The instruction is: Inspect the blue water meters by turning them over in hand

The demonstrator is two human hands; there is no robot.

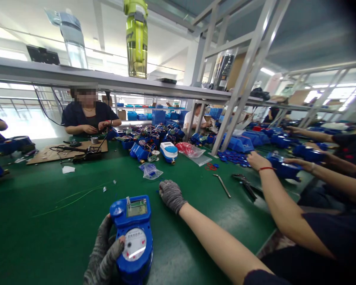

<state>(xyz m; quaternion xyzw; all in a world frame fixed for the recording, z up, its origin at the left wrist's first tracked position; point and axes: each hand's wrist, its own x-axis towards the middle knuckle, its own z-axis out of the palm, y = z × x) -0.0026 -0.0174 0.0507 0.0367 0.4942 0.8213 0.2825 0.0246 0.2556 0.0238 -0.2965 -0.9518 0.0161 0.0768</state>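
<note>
My left hand point(105, 253), in a grey knit glove, grips a blue water meter point(133, 233) at the near edge of the green table point(47, 221). The meter has a small display at its top and a white dial below, and my thumb rests on the dial's rim. My right hand point(170, 194), also gloved, is stretched forward and lies fingers down on the green surface beyond the meter; I cannot make out anything under it. A small clear plastic bag point(150, 171) lies just past that hand.
A co-worker's bare arm point(273, 198) reaches in from the right toward blue parts point(283, 168). Pliers point(245, 184) and a metal rod point(222, 185) lie between us. Several blue meters point(148, 146) pile at mid table. A person point(87, 114) works opposite at a cardboard sheet point(44, 154).
</note>
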